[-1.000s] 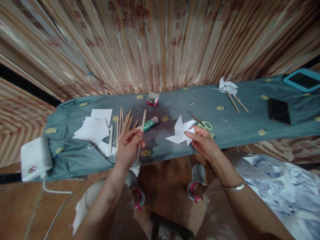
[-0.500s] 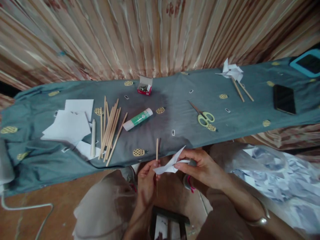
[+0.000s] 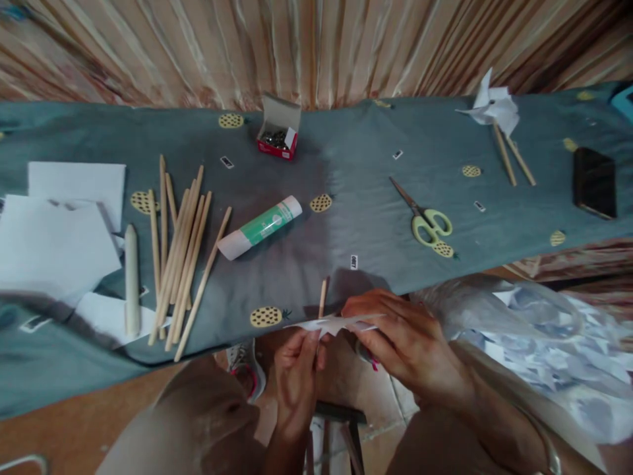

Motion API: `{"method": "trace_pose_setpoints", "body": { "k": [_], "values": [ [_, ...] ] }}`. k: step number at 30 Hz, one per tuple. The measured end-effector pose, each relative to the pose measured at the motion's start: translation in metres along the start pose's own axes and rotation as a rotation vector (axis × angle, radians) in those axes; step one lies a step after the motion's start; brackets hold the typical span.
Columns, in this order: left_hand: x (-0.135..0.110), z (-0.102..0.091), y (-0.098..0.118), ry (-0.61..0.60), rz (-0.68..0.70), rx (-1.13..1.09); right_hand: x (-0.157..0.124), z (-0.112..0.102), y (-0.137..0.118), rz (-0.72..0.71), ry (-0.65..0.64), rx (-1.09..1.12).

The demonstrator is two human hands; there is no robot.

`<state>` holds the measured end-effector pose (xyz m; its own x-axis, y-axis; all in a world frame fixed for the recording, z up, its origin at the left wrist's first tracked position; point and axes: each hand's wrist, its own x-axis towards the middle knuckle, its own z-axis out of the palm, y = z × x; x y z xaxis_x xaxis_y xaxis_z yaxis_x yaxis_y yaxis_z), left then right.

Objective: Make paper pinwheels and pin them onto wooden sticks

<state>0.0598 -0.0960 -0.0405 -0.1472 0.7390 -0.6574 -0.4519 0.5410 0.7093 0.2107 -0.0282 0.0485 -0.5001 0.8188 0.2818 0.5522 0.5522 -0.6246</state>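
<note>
A folded white paper pinwheel is held between my two hands, just off the near edge of the table. My left hand is closed with thumb and fingers pinching its left part. A thin wooden stick pokes up behind the paper; its lower part is hidden, and my left fingers appear to grip it too. My right hand is closed on the pinwheel's right side, fingers curled over the folds. Beyond my hands lie a glue stick and green-handled scissors.
Several wooden sticks lie left of the glue, beside a white candle-like rod and paper sheets. A red box of metal pins stands open. At right are finished pinwheels, a phone and a bag of paper scraps.
The view has moved closer to the table. The pinwheel has turned flatter, edge toward me, in front of the stick. My right hand has come over its right side.
</note>
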Motion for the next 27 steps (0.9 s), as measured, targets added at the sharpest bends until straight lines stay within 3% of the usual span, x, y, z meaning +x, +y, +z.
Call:
{"method": "trace_pose_setpoints", "body": {
  "k": [15, 27],
  "values": [
    [0.0, 0.004, 0.011, -0.04, -0.066, -0.049, 0.01, 0.007, 0.002, 0.005, 0.066, -0.008],
    [0.005, 0.001, 0.012, -0.084, -0.075, 0.074, 0.012, 0.018, 0.01, -0.034, 0.114, 0.038]
  ]
}}
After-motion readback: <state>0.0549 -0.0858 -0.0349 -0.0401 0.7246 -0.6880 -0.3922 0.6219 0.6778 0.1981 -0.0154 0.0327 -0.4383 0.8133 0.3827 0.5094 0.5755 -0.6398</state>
